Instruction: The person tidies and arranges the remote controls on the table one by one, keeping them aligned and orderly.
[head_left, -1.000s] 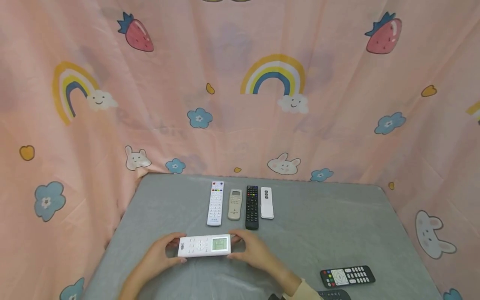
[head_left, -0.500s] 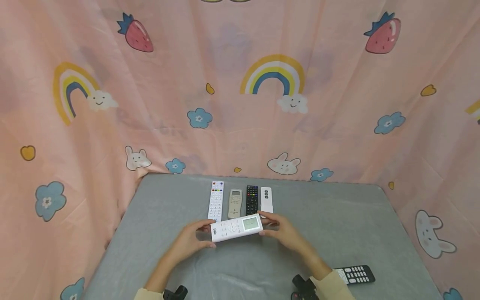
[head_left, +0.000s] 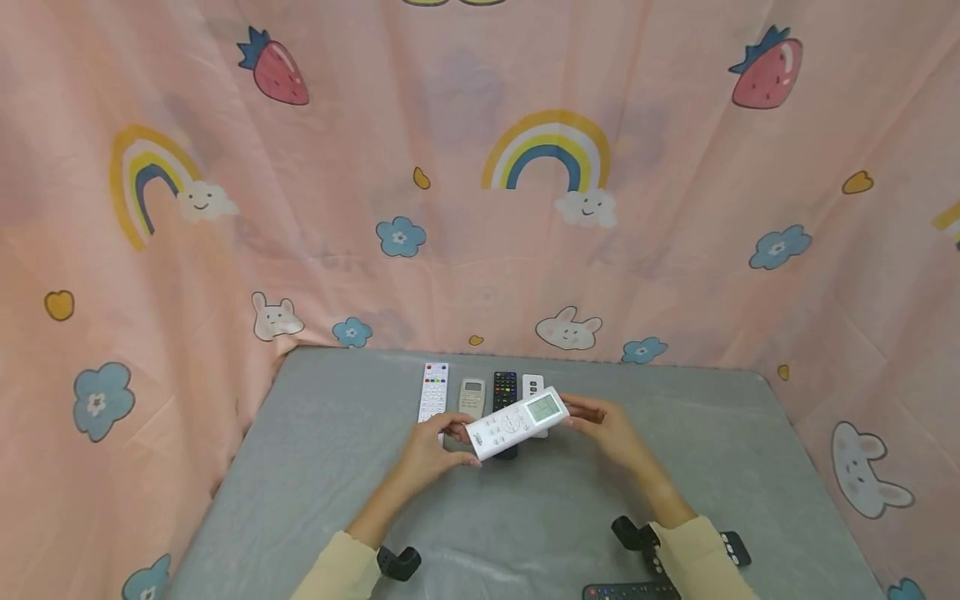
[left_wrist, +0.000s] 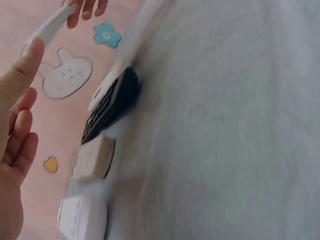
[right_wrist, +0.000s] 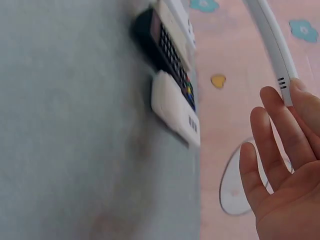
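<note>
A white remote control (head_left: pixel 517 423) with a small grey-green screen is held up above the table, tilted with its screen end higher and to the right. My left hand (head_left: pixel 429 454) grips its lower left end between thumb and fingers. At the screen end, my right hand (head_left: pixel 611 429) pinches it between thumb and index finger, and the right wrist view shows the other fingers (right_wrist: pixel 270 150) spread loosely below. Behind it in a row lie a white remote (head_left: pixel 433 392), a beige remote (head_left: pixel 472 397), a black remote (head_left: pixel 506 389) and a small white remote (head_left: pixel 533 384), partly covered by the held one.
A dark remote (head_left: pixel 630 592) lies at the front edge of the view, and another black remote (head_left: pixel 737 548) is mostly hidden by the right sleeve. A grey cloth covers the table (head_left: pixel 337 400). A pink patterned curtain (head_left: pixel 465 275) hangs behind and at the sides.
Both hands have carried the white remote with the screen to the right and toward the back, over the row. Its screen end has turned upward.
</note>
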